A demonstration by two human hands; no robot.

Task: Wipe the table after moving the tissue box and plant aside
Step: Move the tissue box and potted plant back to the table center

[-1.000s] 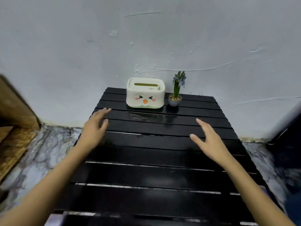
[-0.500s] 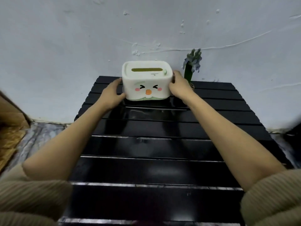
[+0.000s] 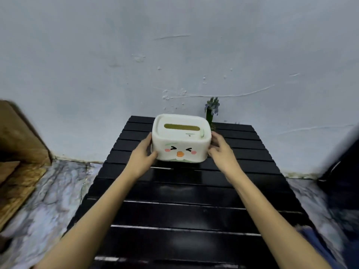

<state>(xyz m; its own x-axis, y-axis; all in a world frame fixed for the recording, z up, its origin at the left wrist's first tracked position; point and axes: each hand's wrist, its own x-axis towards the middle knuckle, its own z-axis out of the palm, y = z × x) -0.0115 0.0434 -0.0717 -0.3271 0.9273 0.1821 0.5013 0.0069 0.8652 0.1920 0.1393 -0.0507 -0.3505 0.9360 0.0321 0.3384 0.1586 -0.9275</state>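
A white tissue box (image 3: 181,139) with a cartoon face and a green slot on top is held a little above the black slatted table (image 3: 184,200). My left hand (image 3: 142,154) grips its left side and my right hand (image 3: 220,150) grips its right side. Behind the box, at the table's far edge by the wall, stands a small potted plant (image 3: 211,111) with bluish flowers; its pot is mostly hidden by the box.
A pale wall rises right behind the table. Marbled floor (image 3: 48,200) lies on both sides. A wooden piece (image 3: 17,156) stands at the left, and a dark object (image 3: 343,171) at the right.
Both hands reached forward from the middle of the table, took the tissue box by its sides, and lifted it toward me off the far slats.
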